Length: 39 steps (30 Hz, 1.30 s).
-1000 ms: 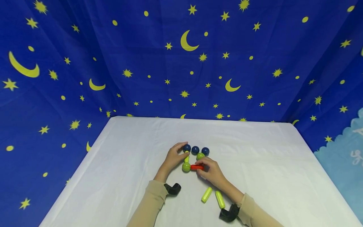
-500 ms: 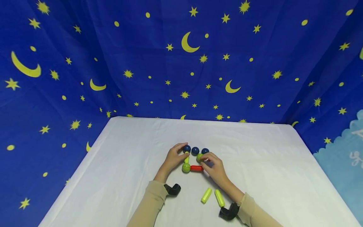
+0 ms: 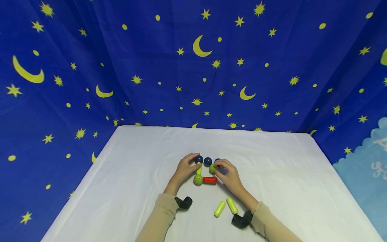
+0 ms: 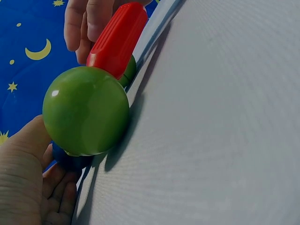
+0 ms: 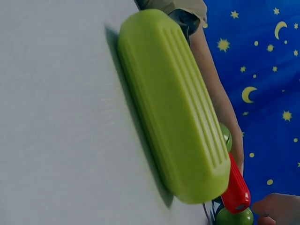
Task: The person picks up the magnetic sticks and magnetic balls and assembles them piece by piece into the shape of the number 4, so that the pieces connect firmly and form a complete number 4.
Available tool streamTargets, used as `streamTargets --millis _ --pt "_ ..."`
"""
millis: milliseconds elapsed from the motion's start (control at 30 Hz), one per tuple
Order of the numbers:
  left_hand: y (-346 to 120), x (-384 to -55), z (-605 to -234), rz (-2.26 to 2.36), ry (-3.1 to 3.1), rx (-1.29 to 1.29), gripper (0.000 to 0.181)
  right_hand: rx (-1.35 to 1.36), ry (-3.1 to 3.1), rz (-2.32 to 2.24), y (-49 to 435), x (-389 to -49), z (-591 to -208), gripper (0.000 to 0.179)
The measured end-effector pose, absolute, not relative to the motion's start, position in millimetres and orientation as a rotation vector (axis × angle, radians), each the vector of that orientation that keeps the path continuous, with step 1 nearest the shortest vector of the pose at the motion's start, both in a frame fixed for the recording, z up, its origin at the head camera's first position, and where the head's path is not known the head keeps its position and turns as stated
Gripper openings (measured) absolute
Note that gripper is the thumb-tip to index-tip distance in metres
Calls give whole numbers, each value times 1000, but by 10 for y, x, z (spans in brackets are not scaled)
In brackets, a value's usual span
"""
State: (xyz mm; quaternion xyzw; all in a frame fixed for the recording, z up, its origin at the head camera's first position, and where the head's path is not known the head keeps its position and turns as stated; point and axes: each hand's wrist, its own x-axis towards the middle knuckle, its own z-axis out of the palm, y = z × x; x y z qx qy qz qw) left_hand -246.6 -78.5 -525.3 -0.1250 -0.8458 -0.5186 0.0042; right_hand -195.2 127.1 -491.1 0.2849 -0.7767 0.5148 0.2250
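Note:
My left hand [image 3: 185, 169] holds a dark blue ball [image 3: 199, 159] between thumb and fingers. A yellow-green rod [image 3: 198, 170] runs from that ball to a green ball [image 3: 198, 179], which looks large in the left wrist view. From this green ball a red ribbed rod [image 4: 119, 40] sticks out to the right, its far end free. Just beyond the red rod, my right hand [image 3: 228, 174] pinches a second green ball [image 3: 213, 168] by thumb and fingertips. In the right wrist view, the red rod's bare end shows beside that ball.
Another dark blue ball [image 3: 207, 161] sits between the hands, and a third blue ball [image 3: 217, 160] is partly hidden behind the right fingers. Two loose yellow-green rods [image 3: 219, 209] lie nearer on the white-covered table [image 3: 145, 158], one beside the right wrist camera [image 3: 242, 219].
My right hand has left the red rod and taken hold of the second green ball. One loose yellow-green rod has shifted slightly away and left. The left hand stays in place.

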Motion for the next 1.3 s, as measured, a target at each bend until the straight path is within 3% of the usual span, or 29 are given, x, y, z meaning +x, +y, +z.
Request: streamTargets --millis 1300 --pt "-787 -2469 -5236 -1643 -2659 -382 50 664 -2323 1423 1278 -1900 -4878 32"
